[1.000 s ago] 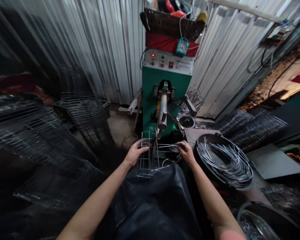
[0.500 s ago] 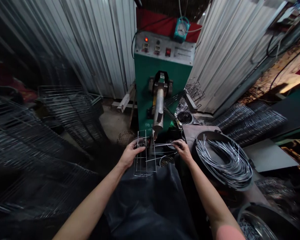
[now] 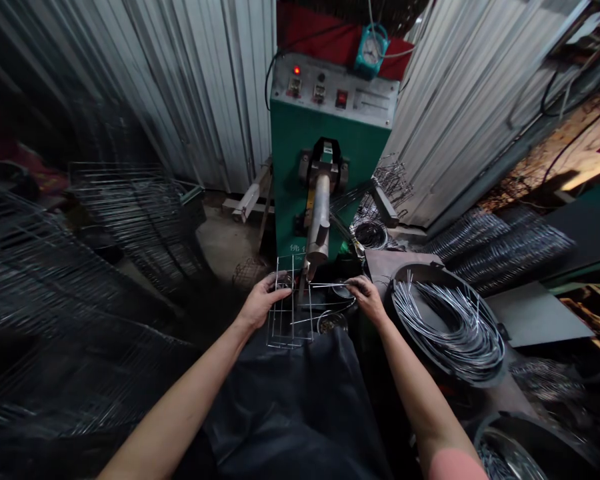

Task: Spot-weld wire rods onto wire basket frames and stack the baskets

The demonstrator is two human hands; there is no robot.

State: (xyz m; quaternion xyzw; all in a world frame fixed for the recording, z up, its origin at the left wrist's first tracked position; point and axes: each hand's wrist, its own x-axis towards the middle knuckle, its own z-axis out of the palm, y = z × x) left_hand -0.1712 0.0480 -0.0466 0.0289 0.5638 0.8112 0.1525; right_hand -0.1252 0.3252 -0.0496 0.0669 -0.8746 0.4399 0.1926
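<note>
My left hand (image 3: 264,303) grips the upper part of a rectangular welded wire frame (image 3: 289,317), which stands upright in front of the machine. My right hand (image 3: 369,300) pinches a thin steel wire rod (image 3: 330,285), and the rod runs left across the frame. The frame's top corner sits close to the lower electrode tip of a green spot welder (image 3: 300,167). Behind my fingers, the exact contact between rod and frame is hidden.
A black apron (image 3: 290,407) covers my lap. A small metal bowl (image 3: 333,323) sits below the rod. To the right lie loose wire rods in a black ring (image 3: 447,327) and a stack of wire racks (image 3: 500,250). More racks (image 3: 130,213) lean at the left against corrugated metal walls (image 3: 210,93).
The view has tilted and shifted, so the machine sits lower in the picture. Both hands and the wire frame have moved slightly left, with the same hold on frame and rod.
</note>
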